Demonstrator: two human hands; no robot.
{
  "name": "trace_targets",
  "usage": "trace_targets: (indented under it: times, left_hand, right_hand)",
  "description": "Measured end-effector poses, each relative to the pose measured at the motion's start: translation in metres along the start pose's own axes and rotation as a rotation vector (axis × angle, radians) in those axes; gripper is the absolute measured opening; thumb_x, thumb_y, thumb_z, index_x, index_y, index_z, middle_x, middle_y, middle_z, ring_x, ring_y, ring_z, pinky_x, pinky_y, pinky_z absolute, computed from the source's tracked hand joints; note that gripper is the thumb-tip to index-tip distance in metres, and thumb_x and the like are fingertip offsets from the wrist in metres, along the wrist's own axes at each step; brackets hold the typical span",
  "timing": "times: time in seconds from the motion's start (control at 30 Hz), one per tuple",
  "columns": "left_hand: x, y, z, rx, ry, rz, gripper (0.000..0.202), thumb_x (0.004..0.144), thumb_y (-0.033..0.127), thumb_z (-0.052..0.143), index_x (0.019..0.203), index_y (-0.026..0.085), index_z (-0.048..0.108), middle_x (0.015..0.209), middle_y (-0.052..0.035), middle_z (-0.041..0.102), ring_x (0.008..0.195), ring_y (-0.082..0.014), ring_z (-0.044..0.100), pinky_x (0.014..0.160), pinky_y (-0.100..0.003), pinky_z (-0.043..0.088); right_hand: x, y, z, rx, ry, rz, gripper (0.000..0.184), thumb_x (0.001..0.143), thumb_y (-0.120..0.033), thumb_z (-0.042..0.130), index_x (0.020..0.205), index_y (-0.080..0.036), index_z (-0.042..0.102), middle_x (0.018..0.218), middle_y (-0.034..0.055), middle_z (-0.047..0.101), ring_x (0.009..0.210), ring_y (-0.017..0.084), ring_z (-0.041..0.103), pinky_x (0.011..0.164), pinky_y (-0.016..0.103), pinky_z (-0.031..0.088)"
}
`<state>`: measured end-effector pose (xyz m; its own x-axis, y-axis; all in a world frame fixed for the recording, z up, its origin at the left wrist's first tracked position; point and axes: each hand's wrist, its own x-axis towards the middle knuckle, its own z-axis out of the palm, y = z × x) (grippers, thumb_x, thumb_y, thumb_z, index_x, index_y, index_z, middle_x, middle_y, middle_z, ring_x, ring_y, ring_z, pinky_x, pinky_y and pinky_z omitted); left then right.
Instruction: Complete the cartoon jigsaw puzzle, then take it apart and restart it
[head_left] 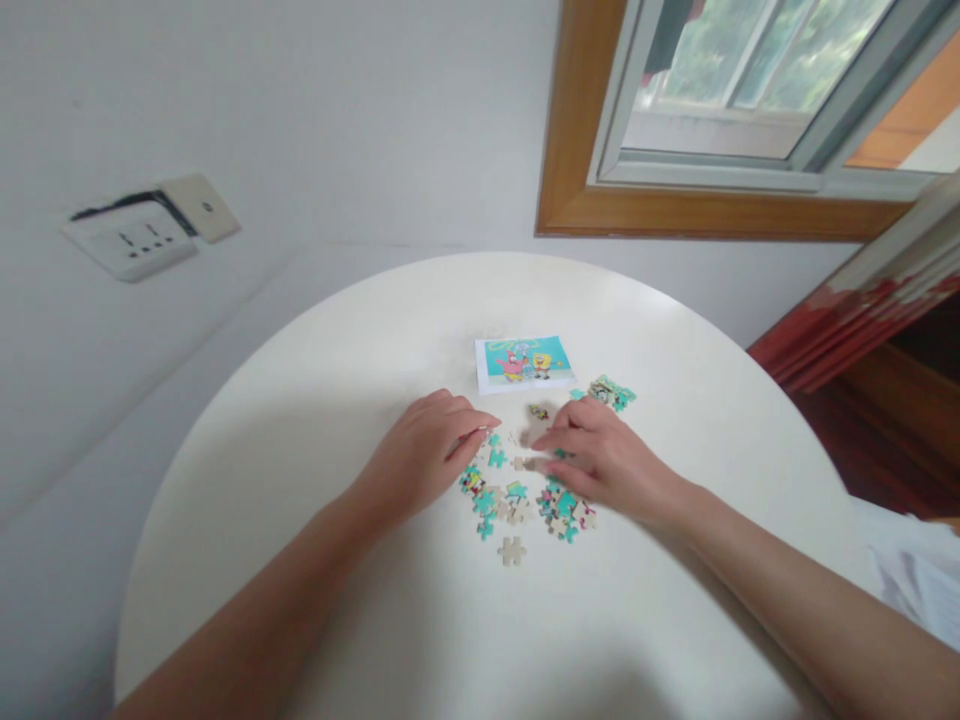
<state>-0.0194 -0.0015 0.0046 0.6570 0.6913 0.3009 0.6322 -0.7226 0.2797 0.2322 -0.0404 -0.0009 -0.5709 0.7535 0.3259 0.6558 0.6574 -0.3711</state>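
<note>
Loose jigsaw pieces, turquoise, multicoloured and plain beige, lie between my hands on the white round table (300, 400). My left hand (427, 445) is closed in a pinch at the left of the pieces, with the thin edge of a puzzle piece showing between thumb and fingers. On the right, my right hand (600, 450) hovers low with a gap between thumb and index finger. Its fingertips are close to a small beige puzzle piece (520, 463); whether they touch it is unclear. Nearest me lies a single beige puzzle piece (511, 551). A mixed cluster of pieces (559, 508) sits below my right hand.
A picture card (529, 362) with cartoon figures lies beyond my hands. Right of it is a small heap of puzzle pieces (611, 392). A wall with a socket (142, 240), a wood-framed window (727, 200) and a red-and-white curtain (862, 290) surround the table. Papers (915, 560) lie at the right.
</note>
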Motion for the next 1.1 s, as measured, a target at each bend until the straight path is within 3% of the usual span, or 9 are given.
trace_targets:
  times: [0.1,0.3,0.5,0.63,0.83,0.93,1.1]
  left_hand:
    - [0.0,0.001,0.003,-0.025,0.0,0.01,0.023,0.092,0.023,0.046,0.1,0.02,0.068,0.086,-0.0047,0.065,0.084,-0.0192,0.054,0.078,-0.032,0.041]
    - [-0.001,0.002,0.003,-0.047,0.008,0.005,0.022,0.091,0.02,0.048,0.099,0.02,0.068,0.086,-0.0041,0.064,0.085,-0.0185,0.053,0.079,-0.031,0.04]
    - [-0.001,0.001,0.003,-0.056,-0.022,0.009,0.022,0.09,0.02,0.048,0.101,0.02,0.068,0.088,-0.0046,0.065,0.088,-0.0192,0.054,0.08,-0.031,0.04]
    - [-0.001,0.001,0.002,-0.059,-0.02,0.019,0.022,0.091,0.021,0.048,0.101,0.021,0.068,0.088,-0.0046,0.066,0.086,-0.019,0.054,0.079,-0.032,0.041]
    - [-0.001,0.001,0.002,-0.064,-0.015,0.023,0.022,0.091,0.021,0.047,0.099,0.02,0.068,0.088,-0.0046,0.065,0.084,-0.0184,0.054,0.078,-0.032,0.041]
    - [-0.002,0.0,0.003,-0.063,-0.019,0.033,0.023,0.091,0.021,0.047,0.099,0.02,0.068,0.088,-0.0048,0.066,0.085,-0.0187,0.054,0.079,-0.032,0.041]
    - [-0.001,-0.001,0.002,-0.065,0.005,0.045,0.023,0.091,0.021,0.047,0.099,0.02,0.068,0.088,-0.005,0.067,0.085,-0.0185,0.055,0.078,-0.032,0.042]
  right_hand:
    - [0.002,-0.007,0.01,-0.041,-0.012,-0.008,0.024,0.088,-0.036,0.057,0.105,-0.024,0.07,0.095,0.0078,0.059,0.09,0.021,0.05,0.081,0.037,0.038]
    - [0.003,-0.005,0.014,-0.032,0.041,0.067,0.018,0.088,-0.024,0.055,0.093,-0.022,0.072,0.093,0.0079,0.059,0.088,0.021,0.049,0.079,0.037,0.037]
    - [0.005,0.001,0.01,0.209,0.135,0.236,0.021,0.089,-0.019,0.052,0.081,-0.019,0.071,0.085,0.0067,0.06,0.086,0.019,0.052,0.082,0.037,0.04]
    - [0.005,0.01,-0.001,0.297,0.187,0.318,0.022,0.09,-0.025,0.052,0.079,-0.021,0.07,0.084,0.0061,0.06,0.086,0.019,0.054,0.081,0.037,0.041]
    - [-0.006,0.06,-0.028,0.015,0.336,0.418,0.023,0.086,-0.035,0.057,0.075,-0.021,0.071,0.083,0.0065,0.062,0.084,0.021,0.054,0.08,0.038,0.04]
    - [-0.015,0.087,-0.033,-0.184,0.34,0.503,0.022,0.084,-0.035,0.059,0.076,-0.02,0.072,0.084,0.0081,0.063,0.083,0.023,0.054,0.078,0.039,0.039]
    - [-0.019,0.095,-0.036,-0.413,0.376,0.516,0.021,0.086,-0.034,0.056,0.087,-0.021,0.073,0.091,0.0104,0.063,0.087,0.026,0.052,0.079,0.041,0.037]
